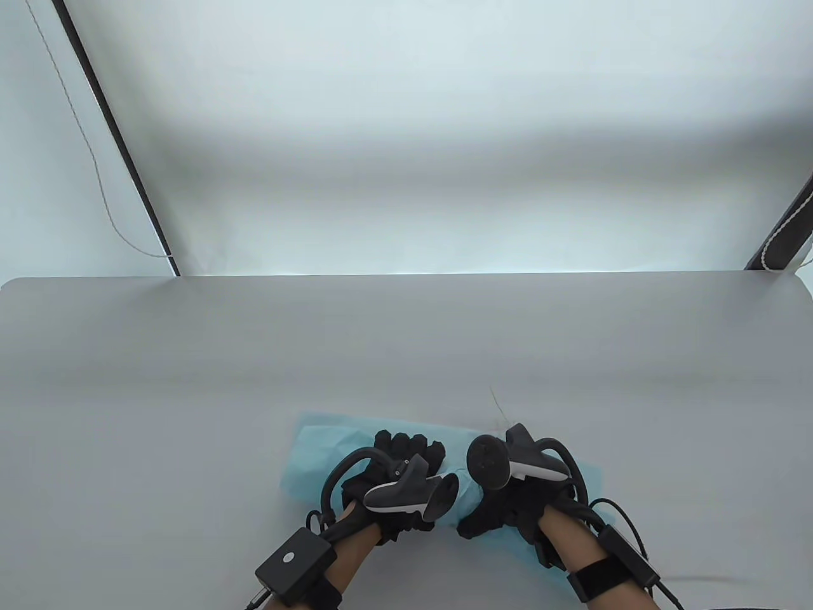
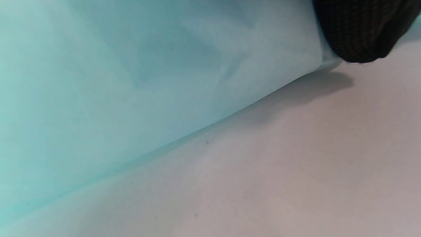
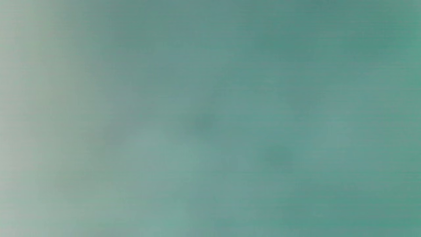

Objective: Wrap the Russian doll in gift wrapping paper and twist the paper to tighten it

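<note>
The light blue wrapping paper (image 1: pixel 317 457) lies bunched near the front edge of the grey table (image 1: pixel 190 381). The Russian doll is hidden, and I cannot tell where it sits inside the paper. My left hand (image 1: pixel 409 454) curls its fingers over the top of the paper roll. My right hand (image 1: pixel 492 511) holds the roll's right part, with the thumb at the near side and the fingers hidden under the tracker. In the left wrist view the paper (image 2: pixel 115 82) rises from the table (image 2: pixel 296 164) and a gloved fingertip (image 2: pixel 358 29) presses on it. The right wrist view shows only blurred paper (image 3: pixel 263 98).
A thin pale strand (image 1: pixel 498 406) lies on the table just beyond my right hand. Black poles stand behind the table at the back left (image 1: pixel 114 140) and the back right (image 1: pixel 784 229), and a white cord (image 1: pixel 95 171) hangs at the left.
</note>
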`<state>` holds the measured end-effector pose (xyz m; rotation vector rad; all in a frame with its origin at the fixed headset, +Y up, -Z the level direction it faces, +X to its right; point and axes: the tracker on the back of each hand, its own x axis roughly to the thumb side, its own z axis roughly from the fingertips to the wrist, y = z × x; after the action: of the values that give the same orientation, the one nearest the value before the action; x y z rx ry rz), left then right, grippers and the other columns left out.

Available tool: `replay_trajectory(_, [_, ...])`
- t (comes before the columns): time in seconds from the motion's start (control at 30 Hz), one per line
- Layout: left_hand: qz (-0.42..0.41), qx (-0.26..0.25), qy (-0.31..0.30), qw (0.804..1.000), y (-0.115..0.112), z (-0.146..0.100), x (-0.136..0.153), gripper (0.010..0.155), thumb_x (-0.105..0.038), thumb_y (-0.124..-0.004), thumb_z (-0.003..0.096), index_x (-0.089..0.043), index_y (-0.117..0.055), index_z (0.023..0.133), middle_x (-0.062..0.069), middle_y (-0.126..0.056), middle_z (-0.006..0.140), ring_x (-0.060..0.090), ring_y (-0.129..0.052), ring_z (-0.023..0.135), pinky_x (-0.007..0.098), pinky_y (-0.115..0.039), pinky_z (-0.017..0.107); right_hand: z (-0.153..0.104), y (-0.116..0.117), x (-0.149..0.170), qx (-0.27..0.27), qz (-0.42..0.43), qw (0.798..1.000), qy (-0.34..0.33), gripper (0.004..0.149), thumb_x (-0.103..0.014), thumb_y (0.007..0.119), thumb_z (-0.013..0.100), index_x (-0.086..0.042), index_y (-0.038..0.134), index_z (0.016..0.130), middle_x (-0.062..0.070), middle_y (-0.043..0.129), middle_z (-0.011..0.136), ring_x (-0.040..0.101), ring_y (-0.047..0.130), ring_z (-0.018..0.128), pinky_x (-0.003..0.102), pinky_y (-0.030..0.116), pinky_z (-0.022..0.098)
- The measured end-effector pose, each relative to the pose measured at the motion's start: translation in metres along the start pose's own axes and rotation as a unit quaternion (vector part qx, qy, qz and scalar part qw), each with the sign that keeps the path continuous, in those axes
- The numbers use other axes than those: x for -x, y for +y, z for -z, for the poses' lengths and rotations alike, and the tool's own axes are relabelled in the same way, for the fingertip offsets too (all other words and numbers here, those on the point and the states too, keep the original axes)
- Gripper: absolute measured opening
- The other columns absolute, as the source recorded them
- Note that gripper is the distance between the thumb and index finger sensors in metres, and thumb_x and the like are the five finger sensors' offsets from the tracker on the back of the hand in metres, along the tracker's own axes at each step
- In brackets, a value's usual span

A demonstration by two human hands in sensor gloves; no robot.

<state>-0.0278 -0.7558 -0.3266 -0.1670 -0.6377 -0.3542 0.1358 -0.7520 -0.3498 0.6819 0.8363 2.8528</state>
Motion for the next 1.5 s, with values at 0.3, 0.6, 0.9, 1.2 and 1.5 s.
replay_trajectory(0.3, [-0.092, 0.059, -0.021, 0.994, 0.004, 0.013, 0.018, 0.113, -0.079, -0.088, 0.0332, -0.017, -0.039, 0.114, 0.011, -0.073, 0.114, 0.041, -0.083, 0.096, 0.067, -0.064, 0.069, -0.013, -0.003, -0.008, 0.078, -0.140, 0.987, -0.013, 0.113, -0.071, 0.090, 0.041, -0.008, 0.040, 0.122, 0.022, 0.072, 0.113, 0.040, 0.078, 0.097, 0.064, 0.063, 0.076])
replay_trajectory(0.6, [-0.183, 0.113, -0.026, 0.976, -0.004, 0.009, 0.031, 0.112, -0.080, -0.087, 0.0341, -0.017, -0.042, 0.115, 0.012, -0.073, 0.114, 0.040, -0.079, 0.098, 0.068, -0.061, 0.070, -0.012, 0.002, -0.020, 0.122, -0.195, 0.972, -0.038, 0.106, -0.070, 0.092, 0.041, -0.011, 0.050, 0.118, 0.018, 0.080, 0.107, 0.036, 0.085, 0.089, 0.061, 0.068, 0.074])
replay_trajectory(0.9, [-0.016, 0.051, 0.011, 0.999, 0.003, -0.006, -0.004, 0.116, -0.071, -0.086, 0.0382, -0.015, -0.018, 0.114, 0.016, -0.044, 0.124, 0.047, -0.055, 0.110, 0.072, -0.047, 0.074, -0.008, -0.003, -0.011, 0.017, -0.092, 0.996, -0.006, 0.105, -0.074, 0.091, 0.042, -0.007, 0.060, 0.115, 0.021, 0.086, 0.100, 0.035, 0.091, 0.080, 0.059, 0.073, 0.069])
replay_trajectory(1.2, [-0.051, 0.020, -0.012, 0.998, 0.004, 0.004, 0.006, 0.113, -0.075, -0.090, 0.0339, -0.019, -0.034, 0.114, 0.011, -0.070, 0.116, 0.044, -0.081, 0.098, 0.068, -0.062, 0.070, -0.011, -0.003, 0.001, 0.041, -0.080, 0.996, -0.026, 0.107, -0.071, 0.091, 0.042, -0.011, 0.049, 0.121, 0.021, 0.077, 0.111, 0.039, 0.083, 0.093, 0.063, 0.066, 0.074])
replay_trajectory(1.5, [-0.196, 0.115, -0.023, 0.974, -0.005, 0.006, 0.033, 0.112, -0.079, -0.087, 0.0344, -0.018, -0.041, 0.115, 0.012, -0.075, 0.112, 0.042, -0.082, 0.095, 0.067, -0.064, 0.068, -0.015, 0.004, -0.026, 0.137, -0.232, 0.962, -0.048, 0.106, -0.067, 0.092, 0.042, -0.011, 0.045, 0.119, 0.017, 0.075, 0.110, 0.034, 0.083, 0.093, 0.059, 0.067, 0.076])
